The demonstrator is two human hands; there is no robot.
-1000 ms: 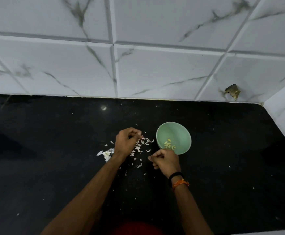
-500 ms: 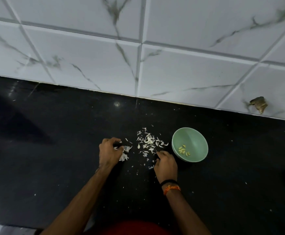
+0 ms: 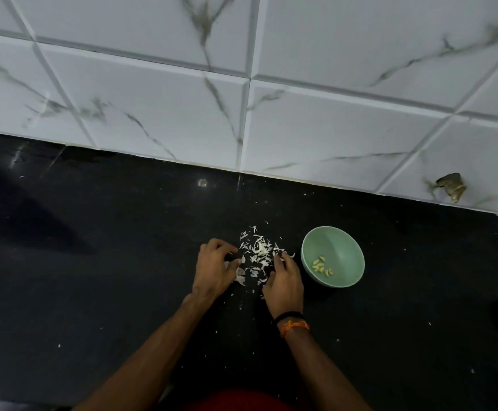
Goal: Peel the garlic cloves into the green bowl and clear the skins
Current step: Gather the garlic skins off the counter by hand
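White marble-veined wall tiles (image 3: pixel 316 129) fill the upper part of the view, and near their lower right edge one tile has a broken, brownish hole (image 3: pixel 451 189). Below them runs the black counter (image 3: pixel 108 262), glossy and flecked with tiny white scraps all over. The green bowl (image 3: pixel 342 247) stands on the counter right of centre, well clear of the wall, upright, with a small cluster of peeled garlic cloves (image 3: pixel 321 266) lying on its bottom. Just left of the bowl lies the pile of garlic skins (image 3: pixel 256 250), a loose white heap with stray flakes scattered around it toward the wall and toward the person. Both forearms reach in from the bottom edge, and nothing stands between them and the pile. The left hand (image 3: pixel 213 269) rests at the pile's left edge, fingers curled and partly spread, fingertips touching the outer skins; whether it grips anything I cannot tell. The right hand (image 3: pixel 285 277) sits at the pile's right edge, between the skins and the bowl but not touching the bowl, its fingers bent down onto the flakes and close together; what, if anything, it pinches is hidden. Its wrist carries a black band (image 3: pixel 289 316) and, just beside it, an orange thread (image 3: pixel 294 326).
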